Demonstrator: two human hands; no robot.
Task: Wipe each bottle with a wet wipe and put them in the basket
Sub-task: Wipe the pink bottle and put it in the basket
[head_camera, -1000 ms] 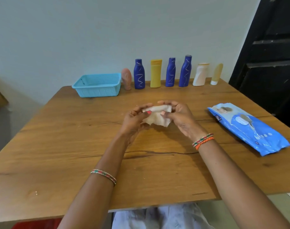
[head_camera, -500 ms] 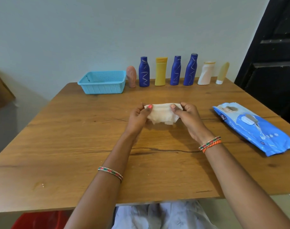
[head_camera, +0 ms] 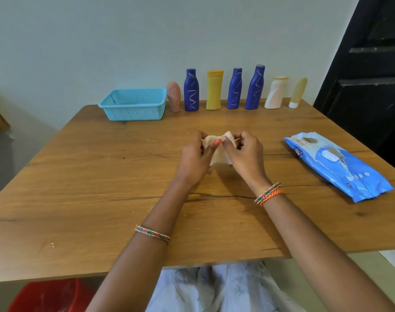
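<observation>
Over the middle of the wooden table, my left hand and my right hand both pinch a white wet wipe, bunched between them. Several bottles stand in a row along the far edge: a pink one, a blue one, a yellow one, two more blue ones, a white one and a cream tube. A light blue basket sits left of the row with nothing seen inside.
A blue pack of wet wipes lies on the table at the right. A dark door stands behind the right corner. A red tub sits on the floor under the near left edge.
My hands spread the wipe flat between them, then came back together, so the wipe is now bunched and folded.
</observation>
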